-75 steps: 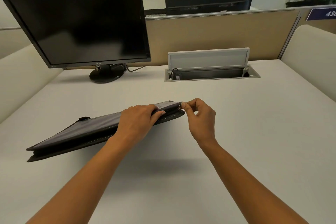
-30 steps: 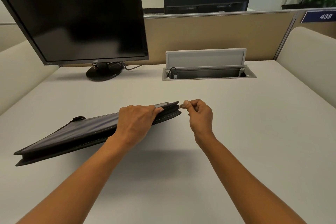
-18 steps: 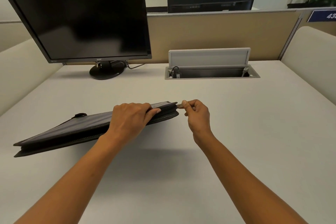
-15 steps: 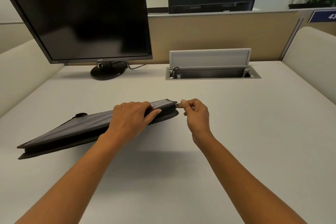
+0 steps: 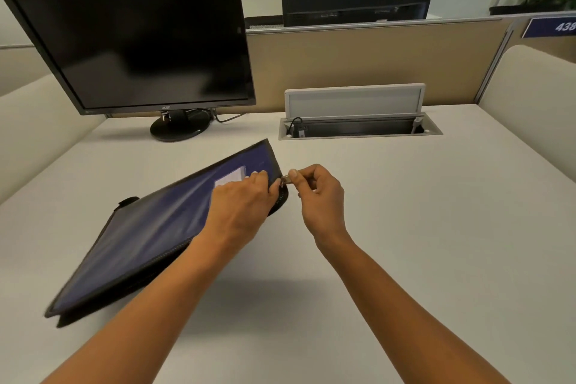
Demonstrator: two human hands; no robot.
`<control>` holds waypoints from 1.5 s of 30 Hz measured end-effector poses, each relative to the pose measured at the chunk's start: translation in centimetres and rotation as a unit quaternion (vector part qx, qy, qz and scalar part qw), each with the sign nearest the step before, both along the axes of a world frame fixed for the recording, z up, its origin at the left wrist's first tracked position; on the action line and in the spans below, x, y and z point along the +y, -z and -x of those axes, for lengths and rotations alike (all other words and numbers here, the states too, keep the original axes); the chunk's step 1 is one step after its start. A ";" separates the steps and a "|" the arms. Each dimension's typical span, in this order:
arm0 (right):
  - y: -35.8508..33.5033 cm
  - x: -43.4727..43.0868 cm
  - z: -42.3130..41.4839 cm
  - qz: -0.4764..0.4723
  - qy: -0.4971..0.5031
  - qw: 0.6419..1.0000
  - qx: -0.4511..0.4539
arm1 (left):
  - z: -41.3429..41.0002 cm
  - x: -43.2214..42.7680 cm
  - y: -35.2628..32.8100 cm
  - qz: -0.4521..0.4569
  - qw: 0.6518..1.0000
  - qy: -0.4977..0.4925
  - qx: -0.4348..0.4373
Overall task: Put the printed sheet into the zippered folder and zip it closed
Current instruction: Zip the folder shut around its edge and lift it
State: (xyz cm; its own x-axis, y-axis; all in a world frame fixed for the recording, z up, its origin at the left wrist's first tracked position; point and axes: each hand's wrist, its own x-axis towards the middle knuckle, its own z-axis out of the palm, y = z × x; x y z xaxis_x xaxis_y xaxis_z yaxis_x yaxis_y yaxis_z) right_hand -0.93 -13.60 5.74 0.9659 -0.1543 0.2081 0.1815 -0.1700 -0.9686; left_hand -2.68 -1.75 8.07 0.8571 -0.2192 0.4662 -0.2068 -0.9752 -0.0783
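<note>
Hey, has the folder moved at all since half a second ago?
Yes. The folder has tipped up to show its blue face, and its far corner now reaches nearly level with the monitor stand.

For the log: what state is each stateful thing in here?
Dark blue zippered fabric folder: covers together, tilted.
Left hand: grips folder's corner.
Right hand: pinches metal zipper pull.
Black flat monitor: screen dark.
Grey cable hatch lid: raised open.
</note>
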 end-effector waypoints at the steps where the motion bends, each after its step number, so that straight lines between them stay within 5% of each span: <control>1: -0.1 0.1 0.0 0.002 -0.005 1.000 -0.010 | -0.1 0.6 0.2 0.001 1.000 0.010 -0.030; 10: -1.1 1.8 -1.4 -0.013 -0.033 0.999 -0.020 | 1.6 3.7 -0.2 0.045 0.984 0.103 -0.136; 29: -1.8 3.9 -7.4 -0.014 0.006 0.998 -0.061 | 5.5 11.1 -3.2 0.207 0.955 0.147 -0.151; 45: -1.2 4.7 -10.3 0.051 0.110 0.988 -0.094 | 5.8 12.5 -3.7 0.229 0.950 0.154 -0.145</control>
